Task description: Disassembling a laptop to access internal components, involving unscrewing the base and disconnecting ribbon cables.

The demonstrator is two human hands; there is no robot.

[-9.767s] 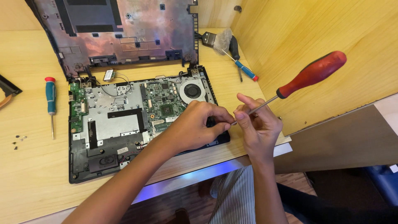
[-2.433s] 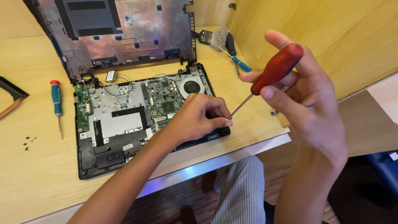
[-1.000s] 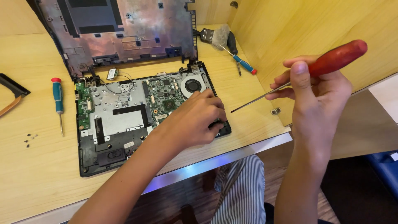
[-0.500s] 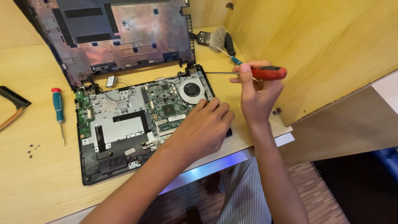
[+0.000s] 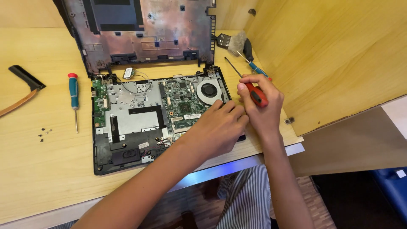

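Note:
An opened laptop base [image 5: 127, 123] lies on the wooden desk, with its green circuit board [image 5: 184, 104] and round fan [image 5: 208, 90] bare. My left hand [image 5: 216, 129] rests flat on the base's right front corner. Just to its right, my right hand [image 5: 263, 106] is closed around a red-handled screwdriver [image 5: 257, 95]. The metal shaft points up and away toward the back of the desk. The laptop's removed bottom cover [image 5: 140, 29] leans upright behind the base.
A blue-handled screwdriver [image 5: 73, 91] lies left of the laptop, with several tiny screws [image 5: 43, 135] beside it. A brush [image 5: 231, 41] and another blue screwdriver [image 5: 254, 67] lie at the back right. A black-tipped strap [image 5: 23, 82] is at far left. A wooden partition [image 5: 330, 55] rises on the right.
My right hand has come down with the red screwdriver, from raised over the desk to right beside my left hand. My left hand stays on the laptop's corner.

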